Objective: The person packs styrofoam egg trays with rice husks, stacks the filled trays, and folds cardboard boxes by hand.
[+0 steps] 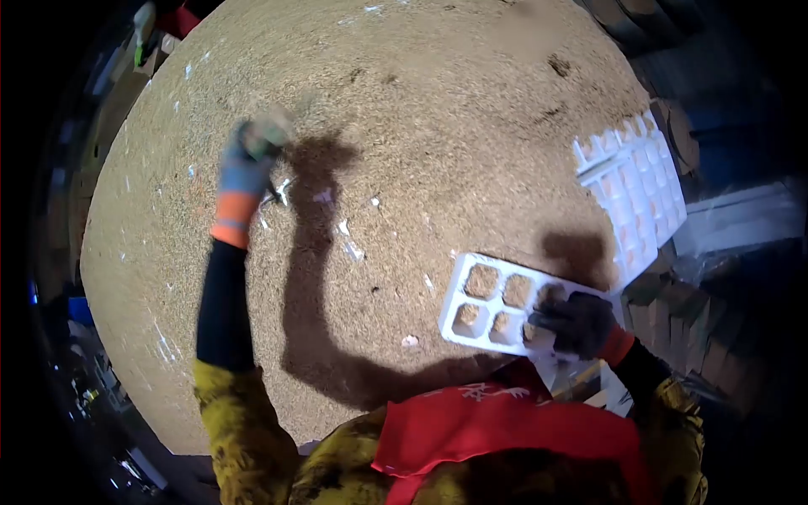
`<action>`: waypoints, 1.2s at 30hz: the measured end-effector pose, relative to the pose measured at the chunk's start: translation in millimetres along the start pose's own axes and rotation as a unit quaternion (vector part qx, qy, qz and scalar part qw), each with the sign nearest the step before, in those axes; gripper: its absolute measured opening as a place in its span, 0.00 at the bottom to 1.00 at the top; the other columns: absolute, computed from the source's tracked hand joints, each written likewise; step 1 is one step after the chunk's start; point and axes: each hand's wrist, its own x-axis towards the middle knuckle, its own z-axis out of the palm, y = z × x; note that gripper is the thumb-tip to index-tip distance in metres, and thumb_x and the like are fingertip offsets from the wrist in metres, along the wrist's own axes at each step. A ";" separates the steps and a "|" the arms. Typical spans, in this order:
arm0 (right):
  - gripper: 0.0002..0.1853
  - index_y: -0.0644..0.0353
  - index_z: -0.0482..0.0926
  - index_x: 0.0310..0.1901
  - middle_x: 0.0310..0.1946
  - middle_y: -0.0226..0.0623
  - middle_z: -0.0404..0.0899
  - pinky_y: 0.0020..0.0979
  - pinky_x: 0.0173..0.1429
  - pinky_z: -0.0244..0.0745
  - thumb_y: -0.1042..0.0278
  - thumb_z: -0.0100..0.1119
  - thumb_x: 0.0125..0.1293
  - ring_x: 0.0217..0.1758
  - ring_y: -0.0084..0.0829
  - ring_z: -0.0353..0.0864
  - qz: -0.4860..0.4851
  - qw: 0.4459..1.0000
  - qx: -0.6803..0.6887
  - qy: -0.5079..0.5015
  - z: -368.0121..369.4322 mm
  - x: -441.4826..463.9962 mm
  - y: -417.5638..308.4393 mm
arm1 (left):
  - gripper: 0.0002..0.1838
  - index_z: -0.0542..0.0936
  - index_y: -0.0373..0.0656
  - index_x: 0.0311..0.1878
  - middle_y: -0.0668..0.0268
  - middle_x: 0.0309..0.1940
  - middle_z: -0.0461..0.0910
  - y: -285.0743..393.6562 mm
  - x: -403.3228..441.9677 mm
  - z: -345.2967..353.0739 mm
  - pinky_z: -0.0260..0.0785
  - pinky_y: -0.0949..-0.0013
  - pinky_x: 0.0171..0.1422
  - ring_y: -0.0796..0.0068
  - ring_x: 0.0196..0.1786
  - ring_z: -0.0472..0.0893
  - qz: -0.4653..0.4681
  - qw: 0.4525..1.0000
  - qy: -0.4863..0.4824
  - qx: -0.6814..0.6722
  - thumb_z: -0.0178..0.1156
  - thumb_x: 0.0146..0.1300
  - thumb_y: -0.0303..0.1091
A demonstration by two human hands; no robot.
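My left hand, in a grey glove with an orange cuff, is over the brown grainy material, its fingers smeared by motion. A pale greenish blur shows at its fingertips; I cannot make out what it is. My right hand, in a dark glove, grips the right part of a white foam tray with square cells. Brown grains lie in several of the cells. The tray lies at the near edge of the heap, and the hand covers its right-hand cells.
More white foam trays with many cells lie at the right edge of the heap. White scraps are scattered over the grains. A red apron hangs on my front. Stacked brown pieces stand at the right.
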 end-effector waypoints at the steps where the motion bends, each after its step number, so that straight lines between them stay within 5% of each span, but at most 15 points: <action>1: 0.31 0.46 0.67 0.63 0.55 0.31 0.75 0.32 0.41 0.71 0.50 0.54 0.57 0.37 0.33 0.76 -0.003 1.000 0.027 0.006 14.7 -7.2 6.0 | 0.32 0.69 0.41 0.60 0.53 0.47 0.79 -30.0 -28.5 26.2 0.71 0.64 0.54 0.58 0.51 0.79 0.058 0.993 0.020 0.104 0.66 0.48 0.31; 3: 0.25 0.48 0.65 0.64 0.61 0.30 0.71 0.32 0.47 0.71 0.55 0.48 0.65 0.39 0.30 0.76 -0.013 0.998 0.058 0.038 34.1 -20.4 8.3 | 0.35 0.67 0.44 0.61 0.51 0.52 0.76 -11.6 -78.0 75.6 0.69 0.59 0.58 0.50 0.56 0.75 0.005 0.990 -0.111 0.090 0.66 0.46 0.30; 4: 0.23 0.48 0.64 0.64 0.63 0.29 0.68 0.32 0.49 0.71 0.58 0.43 0.68 0.40 0.28 0.75 -0.020 0.996 0.055 0.066 33.0 -17.7 6.4 | 0.33 0.69 0.45 0.59 0.52 0.52 0.75 13.9 -96.3 93.8 0.69 0.57 0.56 0.49 0.54 0.75 0.065 0.979 -0.123 0.151 0.67 0.47 0.34; 5: 0.26 0.49 0.71 0.61 0.59 0.35 0.72 0.36 0.58 0.67 0.60 0.50 0.58 0.57 0.37 0.72 0.034 0.998 0.037 -0.021 8.6 -5.6 -8.2 | 0.31 0.70 0.46 0.58 0.52 0.51 0.76 28.1 -101.3 107.2 0.70 0.57 0.55 0.50 0.53 0.76 0.054 0.959 -0.127 0.248 0.66 0.49 0.37; 8: 0.25 0.51 0.64 0.64 0.67 0.36 0.61 0.33 0.51 0.74 0.67 0.43 0.63 0.52 0.37 0.75 0.105 0.989 -0.013 -0.104 11.1 -4.5 -32.0 | 0.26 0.75 0.47 0.54 0.54 0.47 0.78 36.9 -99.1 119.2 0.71 0.58 0.50 0.55 0.49 0.78 0.023 0.916 -0.117 0.383 0.63 0.52 0.47; 11: 0.26 0.52 0.66 0.62 0.58 0.38 0.68 0.34 0.51 0.70 0.67 0.46 0.59 0.48 0.37 0.72 -0.027 0.967 0.222 0.124 44.0 13.0 -54.3 | 0.23 0.79 0.43 0.50 0.50 0.41 0.81 3.6 -81.7 108.0 0.72 0.61 0.51 0.53 0.45 0.80 0.032 0.970 -0.094 0.221 0.64 0.51 0.43; 12: 0.25 0.51 0.65 0.62 0.56 0.39 0.68 0.34 0.52 0.68 0.66 0.45 0.60 0.49 0.38 0.72 0.002 0.964 0.235 0.124 47.6 26.0 -63.5 | 0.22 0.79 0.40 0.50 0.53 0.41 0.82 40.8 -90.9 88.5 0.72 0.65 0.50 0.58 0.44 0.82 0.005 0.987 -0.083 0.136 0.66 0.50 0.35; 13: 0.25 0.51 0.65 0.62 0.54 0.39 0.68 0.34 0.53 0.66 0.66 0.44 0.61 0.49 0.38 0.71 0.031 0.960 0.249 0.124 51.0 38.9 -73.0 | 0.19 0.80 0.38 0.48 0.59 0.40 0.83 -13.5 -79.5 84.4 0.72 0.70 0.48 0.69 0.42 0.82 0.039 0.994 -0.058 -0.080 0.66 0.50 0.29; 14: 0.25 0.51 0.65 0.62 0.50 0.38 0.69 0.34 0.47 0.67 0.64 0.45 0.61 0.44 0.36 0.71 0.040 0.980 0.131 0.147 50.5 51.2 -75.5 | 0.16 0.80 0.36 0.47 0.64 0.39 0.83 2.5 -91.6 68.0 0.71 0.73 0.44 0.76 0.39 0.80 -0.035 0.992 -0.003 -0.125 0.65 0.52 0.27; 16: 0.25 0.51 0.65 0.61 0.40 0.36 0.71 0.34 0.34 0.69 0.60 0.48 0.61 0.33 0.32 0.72 0.056 0.977 -0.096 0.180 51.4 67.7 -84.1 | 0.14 0.80 0.36 0.45 0.65 0.37 0.82 -2.8 -113.6 38.0 0.70 0.74 0.41 0.77 0.37 0.79 -0.131 0.978 0.083 -0.141 0.64 0.54 0.26; 17: 0.24 0.52 0.65 0.61 0.40 0.35 0.71 0.33 0.34 0.68 0.61 0.48 0.61 0.32 0.32 0.71 0.087 0.963 -0.101 0.234 58.8 75.7 -74.5 | 0.14 0.81 0.35 0.44 0.65 0.36 0.82 3.9 -131.9 31.1 0.70 0.74 0.39 0.77 0.37 0.78 -0.076 0.981 0.093 -0.152 0.65 0.53 0.25; 21: 0.24 0.51 0.66 0.61 0.42 0.35 0.72 0.33 0.40 0.71 0.69 0.45 0.60 0.37 0.33 0.75 0.219 0.956 -0.070 0.183 12.5 55.7 -34.7 | 0.16 0.78 0.32 0.48 0.62 0.39 0.81 -49.7 -199.8 22.2 0.72 0.74 0.39 0.73 0.37 0.80 -0.187 0.967 0.069 -0.158 0.58 0.53 0.18; 27: 0.23 0.53 0.69 0.57 0.42 0.44 0.76 0.41 0.44 0.73 0.65 0.52 0.58 0.43 0.41 0.79 0.294 0.922 0.004 0.254 -2.0 6.0 32.1 | 0.19 0.77 0.30 0.49 0.59 0.44 0.80 -94.4 -293.5 63.9 0.73 0.69 0.47 0.69 0.41 0.80 -0.155 0.979 0.128 -0.031 0.59 0.51 0.19; 32: 0.26 0.41 0.69 0.61 0.44 0.43 0.77 0.41 0.48 0.73 0.66 0.53 0.59 0.44 0.44 0.79 0.354 0.893 0.016 0.278 -20.4 -84.7 109.7 | 0.18 0.78 0.32 0.49 0.62 0.42 0.81 -34.7 -347.5 83.8 0.72 0.70 0.46 0.72 0.41 0.79 -0.239 0.951 0.184 -0.072 0.62 0.53 0.21; 36: 0.22 0.42 0.73 0.59 0.46 0.45 0.78 0.35 0.50 0.73 0.68 0.51 0.61 0.46 0.42 0.79 0.236 0.903 0.048 0.357 -48.7 -161.1 176.7 | 0.15 0.79 0.34 0.48 0.64 0.40 0.81 6.8 -383.4 93.7 0.73 0.73 0.42 0.75 0.38 0.79 -0.232 0.931 0.207 -0.194 0.64 0.56 0.24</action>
